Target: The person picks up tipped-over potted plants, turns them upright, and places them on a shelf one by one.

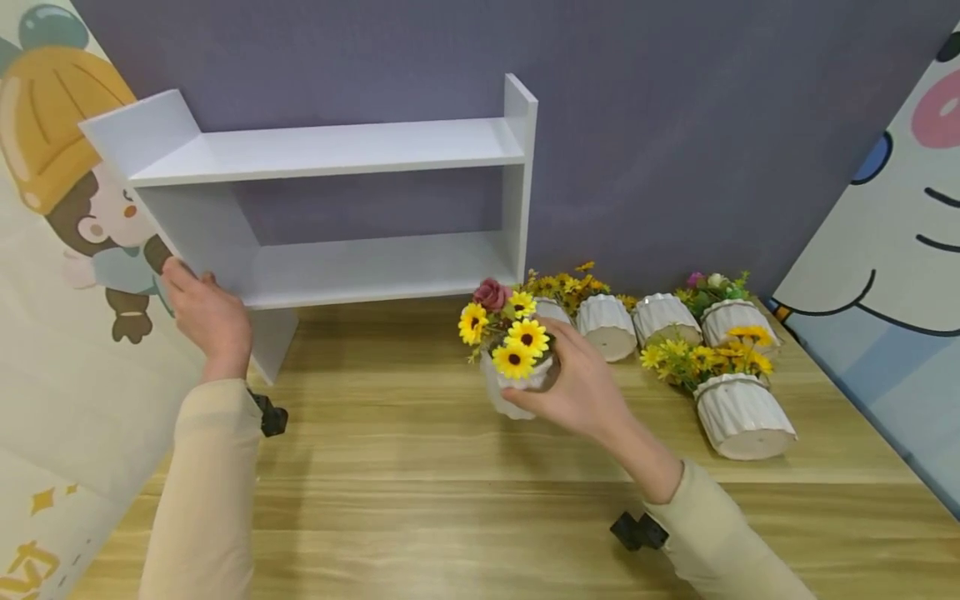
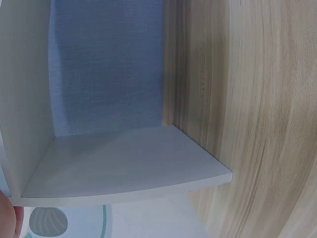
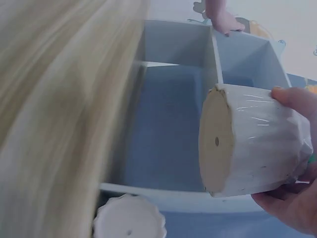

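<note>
My right hand [image 1: 577,379] grips a white ruffled flowerpot [image 1: 498,392] from its right side, thumb in front. Yellow sunflowers and a dusky red rose [image 1: 492,294] fill the pot. It is held off the table, just in front of the shelf's right end; the right wrist view shows its tan base with a small hole. My left hand [image 1: 210,312] holds the left side panel of a white two-tier shelf [image 1: 330,150] at its front edge. Only a bit of the left fingers [image 2: 7,220] shows in the left wrist view.
Several white pots with flowers lie on their sides on the right of the wooden table [image 1: 420,500], bases facing me. The nearest pot [image 1: 742,417] has yellow flowers; another pot [image 1: 603,325] lies by the back wall [image 1: 675,150]. Cartoon-printed walls flank the table.
</note>
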The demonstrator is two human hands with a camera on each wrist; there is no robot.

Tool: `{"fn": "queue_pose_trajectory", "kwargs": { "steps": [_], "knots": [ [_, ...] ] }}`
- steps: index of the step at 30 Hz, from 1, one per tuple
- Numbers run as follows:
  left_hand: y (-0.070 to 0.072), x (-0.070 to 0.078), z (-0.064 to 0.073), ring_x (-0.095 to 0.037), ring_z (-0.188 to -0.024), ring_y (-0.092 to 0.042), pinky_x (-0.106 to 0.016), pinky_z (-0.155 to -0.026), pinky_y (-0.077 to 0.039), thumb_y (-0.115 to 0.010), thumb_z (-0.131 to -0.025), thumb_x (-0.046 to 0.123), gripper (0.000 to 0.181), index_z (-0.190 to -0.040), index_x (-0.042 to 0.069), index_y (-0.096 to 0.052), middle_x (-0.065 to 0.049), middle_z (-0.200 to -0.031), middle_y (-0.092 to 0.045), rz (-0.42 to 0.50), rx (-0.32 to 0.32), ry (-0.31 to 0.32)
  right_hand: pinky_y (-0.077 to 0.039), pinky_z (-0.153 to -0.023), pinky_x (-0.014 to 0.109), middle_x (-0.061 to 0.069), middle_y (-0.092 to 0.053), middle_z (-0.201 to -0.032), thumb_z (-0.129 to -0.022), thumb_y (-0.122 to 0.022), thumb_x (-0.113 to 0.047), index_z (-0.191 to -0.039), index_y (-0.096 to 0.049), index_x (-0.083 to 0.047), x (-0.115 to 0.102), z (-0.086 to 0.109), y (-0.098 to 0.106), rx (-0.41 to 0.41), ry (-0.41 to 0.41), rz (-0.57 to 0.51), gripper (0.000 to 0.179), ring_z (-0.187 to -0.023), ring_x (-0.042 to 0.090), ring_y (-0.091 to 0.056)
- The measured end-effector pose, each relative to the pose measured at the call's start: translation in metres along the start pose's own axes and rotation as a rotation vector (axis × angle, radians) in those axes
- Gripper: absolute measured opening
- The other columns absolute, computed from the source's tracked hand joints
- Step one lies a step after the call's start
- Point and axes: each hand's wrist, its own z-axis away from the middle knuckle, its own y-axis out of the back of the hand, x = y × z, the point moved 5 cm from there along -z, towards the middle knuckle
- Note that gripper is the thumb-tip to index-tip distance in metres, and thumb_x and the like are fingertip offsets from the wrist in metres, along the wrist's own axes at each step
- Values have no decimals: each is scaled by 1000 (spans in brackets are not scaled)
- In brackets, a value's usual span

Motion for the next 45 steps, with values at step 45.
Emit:
{"fn": "queue_pose_trajectory", "kwargs": {
  "steps": [45],
  "knots": [
    [-2,6,-1,-32,-109,-47,-42,-91,-42,-32,-96,13,35,-130,11,-28,-11,-130,-33,41,17,43,-47,-85,28,11,-44,-134,-62,-78,-46,-126,-48,3,-110,-76,24,-8,388,-43,85,-110,22,-53]
  ]
}}
